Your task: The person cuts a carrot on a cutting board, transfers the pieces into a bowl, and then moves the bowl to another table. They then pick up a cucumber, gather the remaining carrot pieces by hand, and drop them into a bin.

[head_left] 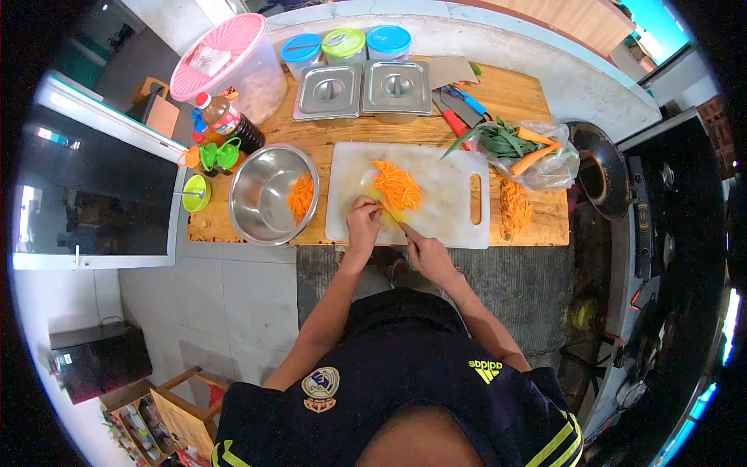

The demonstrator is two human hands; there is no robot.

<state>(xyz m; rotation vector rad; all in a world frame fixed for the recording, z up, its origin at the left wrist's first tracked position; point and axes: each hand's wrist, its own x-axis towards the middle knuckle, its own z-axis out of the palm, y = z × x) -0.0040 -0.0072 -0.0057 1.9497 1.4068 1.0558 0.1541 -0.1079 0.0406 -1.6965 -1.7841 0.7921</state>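
My right hand (428,254) grips a knife (392,215) by its handle, the blade slanting up and left over the white cutting board (350,167). At the blade's tip, the fingers of my left hand (363,224) are bent and pinched together; whatever is between them is too small to make out. Just beyond both hands lies a heap of orange carrot strips (397,185) on the board. A steel mixing bowl (258,194) stands to the left, with more carrot strips (299,199) inside against its right wall.
Right of the board are carrot peelings (514,208) and a plastic bag (556,175) with carrots and greens. Behind sit lidded steel containers (395,87), knives (459,109) and a large pink-lidded tub (226,58). Sauce bottles (233,123) stand at left; a wok (599,171) is at right.
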